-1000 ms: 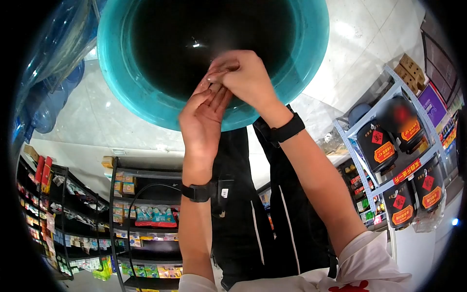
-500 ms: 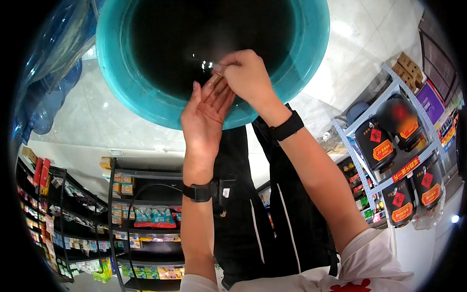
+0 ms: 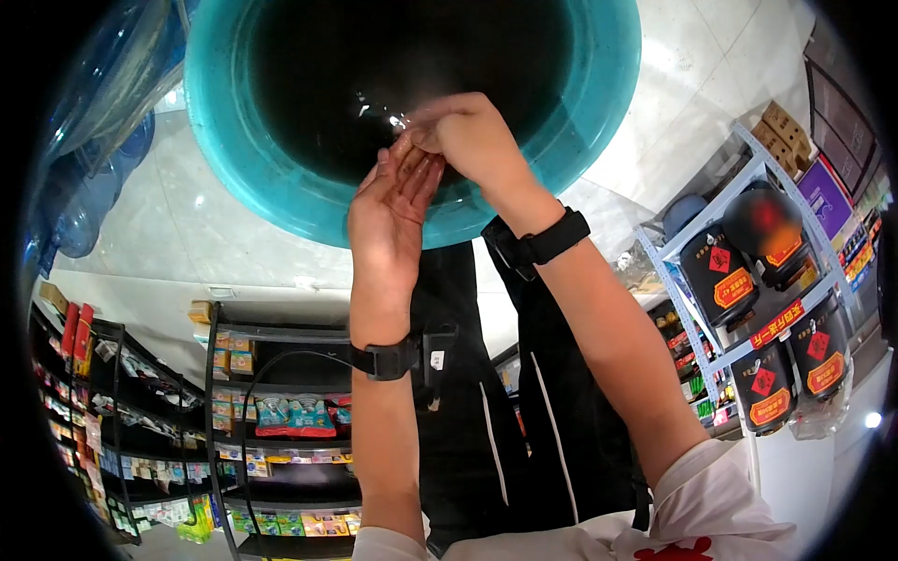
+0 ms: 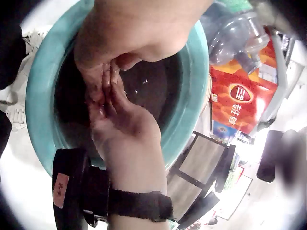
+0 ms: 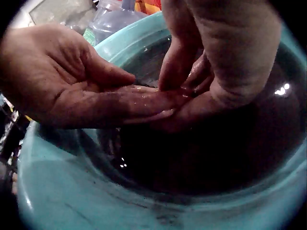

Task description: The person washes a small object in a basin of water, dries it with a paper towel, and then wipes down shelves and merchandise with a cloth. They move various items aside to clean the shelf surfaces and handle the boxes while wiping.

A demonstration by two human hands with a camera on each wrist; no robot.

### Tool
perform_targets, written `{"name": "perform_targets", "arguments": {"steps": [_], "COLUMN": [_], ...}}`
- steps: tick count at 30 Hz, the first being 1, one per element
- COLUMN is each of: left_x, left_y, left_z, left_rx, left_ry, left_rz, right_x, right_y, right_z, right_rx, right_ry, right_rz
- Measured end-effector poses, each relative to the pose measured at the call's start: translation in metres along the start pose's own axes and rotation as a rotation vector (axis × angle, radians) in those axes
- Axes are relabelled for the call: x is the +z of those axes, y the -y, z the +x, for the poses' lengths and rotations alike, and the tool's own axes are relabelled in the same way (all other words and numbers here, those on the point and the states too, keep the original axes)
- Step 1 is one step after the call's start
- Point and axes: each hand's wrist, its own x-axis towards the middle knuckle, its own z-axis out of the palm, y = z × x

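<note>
A big teal basin [image 3: 281, 201] of dark water [image 3: 374, 65] stands on the floor below me. My left hand [image 3: 388, 210] is held over it, palm up and fingers straight and wet. My right hand [image 3: 458, 131] curls over the left fingertips; in the right wrist view its fingers [image 5: 177, 62] lie on top of them and its thumb underneath, pinching them. The left wrist view shows both hands [image 4: 120, 120] joined just above the water inside the basin rim [image 4: 192, 96]. Black straps circle both wrists. I see no separate object between the hands.
Pale tiled floor [image 3: 702, 75] surrounds the basin. Large clear water bottles [image 3: 94, 187] lie at the left. Shop shelves with packets [image 3: 281, 411] stand lower left, and a rack of black jars with red labels [image 3: 767, 309] at the right. My dark trousers [image 3: 486, 411] are between.
My right hand has kept sliding over the left fingertips and both hands have moved slightly farther over the water. The basin has stayed in place.
</note>
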Motion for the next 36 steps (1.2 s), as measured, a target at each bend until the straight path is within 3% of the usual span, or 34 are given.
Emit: {"name": "perform_targets", "arguments": {"steps": [2, 6, 8, 9, 11, 14, 17, 20, 28, 36], "left_x": [-0.002, 0.002, 0.003, 0.004, 0.006, 0.009, 0.01, 0.012, 0.015, 0.018], "left_y": [0.0, 0.004, 0.004, 0.001, -0.002, -0.003, -0.003, -0.007, -0.005, -0.002], "left_z": [0.002, 0.007, 0.007, 0.006, 0.006, 0.007, 0.011, 0.012, 0.012, 0.014], "left_rx": [0.004, 0.039, 0.046, 0.072, 0.099, 0.087, 0.116, 0.081, 0.084, 0.09], "left_ry": [0.013, -0.036, -0.075, -0.099, -0.123, -0.111, -0.125, -0.031, -0.135, -0.134], "left_rz": [0.004, 0.073, 0.102, 0.121, 0.138, 0.109, 0.096, 0.15, 0.174, 0.079], "right_x": [0.001, 0.003, 0.005, 0.004, 0.001, -0.003, -0.004, -0.007, -0.013, -0.015], "right_y": [-0.005, 0.024, 0.026, 0.025, 0.024, 0.025, 0.018, 0.022, 0.028, 0.033], "right_z": [0.002, -0.011, -0.014, -0.013, -0.008, -0.003, 0.0, 0.0, -0.004, -0.004], "right_rx": [0.088, 0.158, -0.04, -0.041, -0.007, 0.05, -0.004, 0.034, 0.129, 0.198], "right_ry": [0.033, 0.053, -0.015, -0.016, 0.071, 0.104, 0.079, 0.059, 0.14, 0.15], "right_rz": [0.16, 0.02, -0.269, -0.269, -0.056, 0.037, 0.067, 0.102, 0.077, 0.114]}}
